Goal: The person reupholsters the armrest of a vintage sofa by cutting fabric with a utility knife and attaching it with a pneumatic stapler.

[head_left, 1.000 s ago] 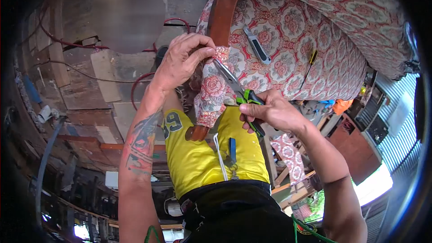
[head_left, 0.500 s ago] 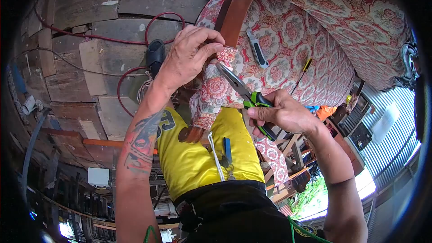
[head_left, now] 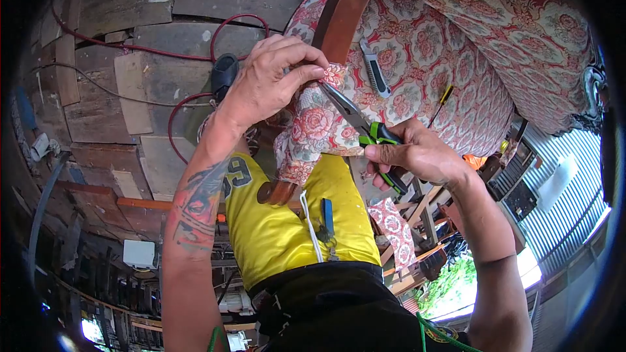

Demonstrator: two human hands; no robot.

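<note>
My right hand (head_left: 420, 156) is wrapped around a pair of long-nosed pliers (head_left: 351, 112) with green and black handles. Their jaws reach the upper edge of a floral fabric cover (head_left: 313, 124) on the chair's arm. At that same edge, my left hand (head_left: 264, 81) pinches the cloth between thumb and forefinger, close to the plier tips. The curved brown wooden armrest (head_left: 342, 16) rises beyond the fingers. The lower end of the wood pokes out of the fabric over my yellow shorts (head_left: 261, 234).
A utility knife (head_left: 374, 68) and a screwdriver (head_left: 444, 99) lie on the floral upholstery (head_left: 417, 58). Red hose (head_left: 156, 54) loops over the patched wooden floor (head_left: 98, 111), near a dark shoe (head_left: 225, 73). Wood pieces and a fabric scrap (head_left: 394, 231) sit at lower right.
My right hand and the pliers have shifted slightly right and up, the handles turning a little. My left hand keeps its pinch at the fabric edge, nearly in place.
</note>
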